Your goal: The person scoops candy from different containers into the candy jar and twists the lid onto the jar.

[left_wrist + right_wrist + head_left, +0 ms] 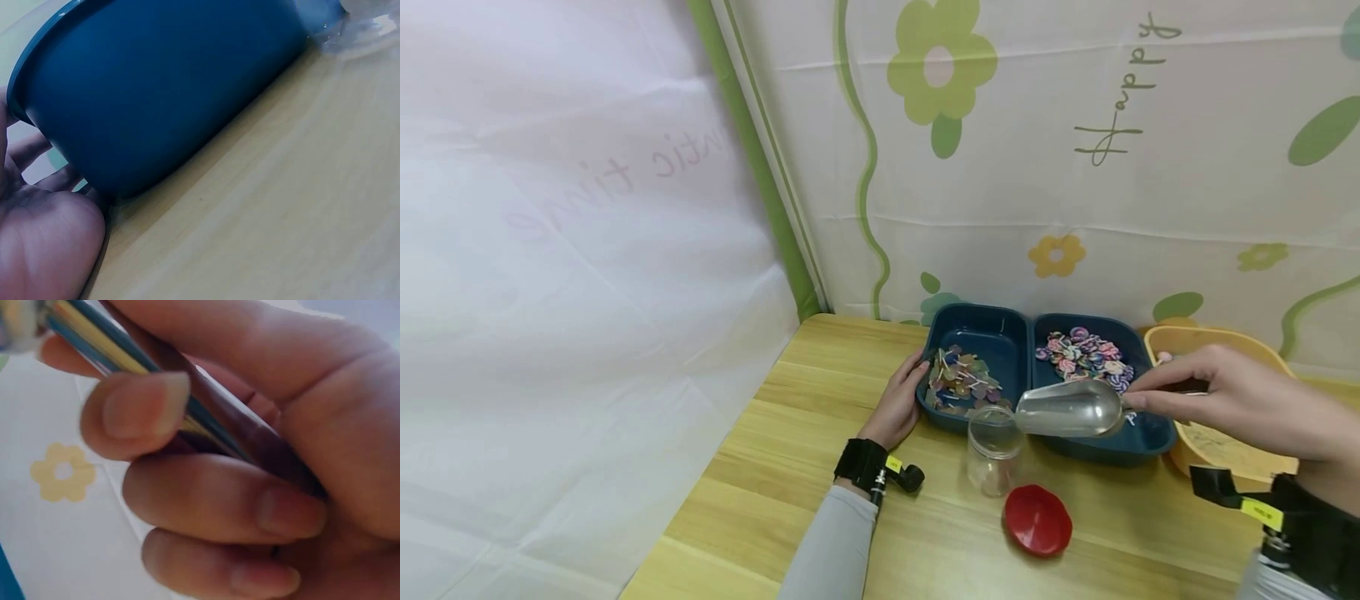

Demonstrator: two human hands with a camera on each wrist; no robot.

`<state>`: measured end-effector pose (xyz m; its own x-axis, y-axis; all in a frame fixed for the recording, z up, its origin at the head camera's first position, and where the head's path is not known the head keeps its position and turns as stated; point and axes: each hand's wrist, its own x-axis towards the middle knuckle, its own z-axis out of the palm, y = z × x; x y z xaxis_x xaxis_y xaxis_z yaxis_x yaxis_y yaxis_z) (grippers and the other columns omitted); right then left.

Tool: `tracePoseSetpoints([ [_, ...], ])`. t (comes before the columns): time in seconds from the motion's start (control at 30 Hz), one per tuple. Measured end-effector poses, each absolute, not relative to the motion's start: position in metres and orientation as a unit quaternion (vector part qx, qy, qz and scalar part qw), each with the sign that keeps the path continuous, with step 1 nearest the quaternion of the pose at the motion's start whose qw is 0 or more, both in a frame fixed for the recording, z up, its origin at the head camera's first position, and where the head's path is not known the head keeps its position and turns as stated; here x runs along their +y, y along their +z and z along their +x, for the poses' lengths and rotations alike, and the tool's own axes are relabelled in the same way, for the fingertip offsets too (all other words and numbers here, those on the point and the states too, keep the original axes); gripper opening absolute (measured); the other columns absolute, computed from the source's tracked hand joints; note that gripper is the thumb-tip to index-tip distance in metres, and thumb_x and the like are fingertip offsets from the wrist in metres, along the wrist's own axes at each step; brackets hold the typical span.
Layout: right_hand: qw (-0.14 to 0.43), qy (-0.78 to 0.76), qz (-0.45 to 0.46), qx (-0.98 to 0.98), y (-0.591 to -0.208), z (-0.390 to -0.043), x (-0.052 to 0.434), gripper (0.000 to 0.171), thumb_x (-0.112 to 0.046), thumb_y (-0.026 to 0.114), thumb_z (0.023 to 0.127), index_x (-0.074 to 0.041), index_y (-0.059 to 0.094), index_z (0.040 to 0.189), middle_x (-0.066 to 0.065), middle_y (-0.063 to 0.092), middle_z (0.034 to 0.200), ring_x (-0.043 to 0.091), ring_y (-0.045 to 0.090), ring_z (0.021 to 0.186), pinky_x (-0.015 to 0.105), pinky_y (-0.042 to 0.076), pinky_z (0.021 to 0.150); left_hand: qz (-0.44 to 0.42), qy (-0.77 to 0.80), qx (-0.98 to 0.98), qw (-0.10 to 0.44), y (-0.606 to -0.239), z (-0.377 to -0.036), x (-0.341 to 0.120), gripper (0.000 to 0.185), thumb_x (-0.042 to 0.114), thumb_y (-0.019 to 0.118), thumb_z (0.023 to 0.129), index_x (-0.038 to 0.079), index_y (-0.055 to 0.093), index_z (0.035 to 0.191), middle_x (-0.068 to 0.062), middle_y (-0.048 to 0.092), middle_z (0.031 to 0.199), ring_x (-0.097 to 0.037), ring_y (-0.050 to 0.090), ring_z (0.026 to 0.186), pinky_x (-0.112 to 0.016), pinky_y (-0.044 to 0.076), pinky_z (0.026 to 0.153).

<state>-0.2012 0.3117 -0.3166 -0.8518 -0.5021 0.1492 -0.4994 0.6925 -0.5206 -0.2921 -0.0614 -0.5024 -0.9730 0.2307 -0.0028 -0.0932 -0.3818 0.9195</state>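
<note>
My right hand [1247,400] pinches the handle of a shiny metal scoop [1071,408], thumb and fingers curled round it. The scoop points left, its lip right at the mouth of a clear, uncovered jar [992,467]. In the right wrist view the handle [206,419] runs between thumb and fingers. My left hand [897,407] holds the left edge of a two-part blue tray [973,315], fingers at its rim and outer wall. Small translucent lollipop-shaped pieces [966,379] lie in its left compartment, colourful swirl lollipop pieces [1086,354] in the right.
A red scalloped lid [1037,521] lies on the wooden table [752,467] in front of the jar. To the right of the blue tray stands a yellow tray [1225,337], partly hidden by my right hand. A printed white curtain [1000,192] hangs behind and to the left.
</note>
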Motion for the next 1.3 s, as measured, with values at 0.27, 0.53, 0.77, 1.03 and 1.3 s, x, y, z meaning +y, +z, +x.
tracePoseSetpoints([
  [0.27, -0.018, -0.282, -0.287, 0.915, -0.321, -0.217, 0.289, 0.009, -0.020, 0.074, 0.096, -0.022, 0.082, 0.100, -0.014, 0.067, 0.082, 0.007, 0.054, 0.068, 0.025, 0.047, 0.058, 0.070, 0.828, 0.547, 0.099, -0.501, -0.290, -0.062, 0.049, 0.023, 0.041, 0.113, 0.015, 0.034, 0.161, -0.010, 0.033, 0.162, -0.023, 0.037, 0.144, -0.035, 0.039, 0.112],
  [0.53, 0.028, -0.270, -0.285, 0.919, -0.346, -0.247, 0.247, 0.010, -0.021, 0.074, 0.096, -0.016, 0.083, 0.095, -0.007, 0.070, 0.082, 0.008, 0.054, 0.063, 0.027, 0.047, 0.056, 0.066, 0.830, 0.545, 0.100, -0.501, -0.290, -0.062, 0.051, 0.023, 0.042, 0.113, 0.013, 0.032, 0.161, -0.011, 0.030, 0.164, -0.024, 0.037, 0.145, -0.031, 0.042, 0.108],
  [0.77, 0.052, -0.283, -0.324, 0.901, -0.383, -0.265, 0.198, 0.012, -0.016, 0.073, 0.096, -0.014, 0.083, 0.091, -0.006, 0.073, 0.084, 0.009, 0.057, 0.070, 0.027, 0.048, 0.061, 0.074, 0.829, 0.544, 0.103, -0.500, -0.288, -0.062, 0.050, 0.024, 0.040, 0.113, 0.017, 0.031, 0.162, -0.009, 0.028, 0.166, -0.026, 0.033, 0.148, -0.035, 0.040, 0.111],
  [1.03, 0.069, -0.308, -0.320, 0.893, -0.404, -0.273, 0.187, 0.015, -0.015, 0.069, 0.099, -0.011, 0.082, 0.097, -0.005, 0.074, 0.087, 0.009, 0.059, 0.072, 0.026, 0.051, 0.063, 0.072, 0.826, 0.552, 0.091, -0.500, -0.289, -0.062, 0.049, 0.023, 0.041, 0.113, 0.015, 0.034, 0.161, -0.012, 0.032, 0.160, -0.018, 0.046, 0.114, -0.028, 0.042, 0.093],
  [1.3, 0.081, -0.332, -0.359, 0.869, -0.404, -0.277, 0.200, 0.017, -0.017, 0.066, 0.102, -0.013, 0.080, 0.095, -0.006, 0.069, 0.080, 0.007, 0.053, 0.066, 0.025, 0.046, 0.059, 0.074, 0.822, 0.557, 0.090, -0.502, -0.290, -0.061, 0.049, 0.022, 0.041, 0.113, 0.016, 0.032, 0.161, -0.010, 0.032, 0.162, -0.020, 0.040, 0.129, -0.030, 0.037, 0.102],
])
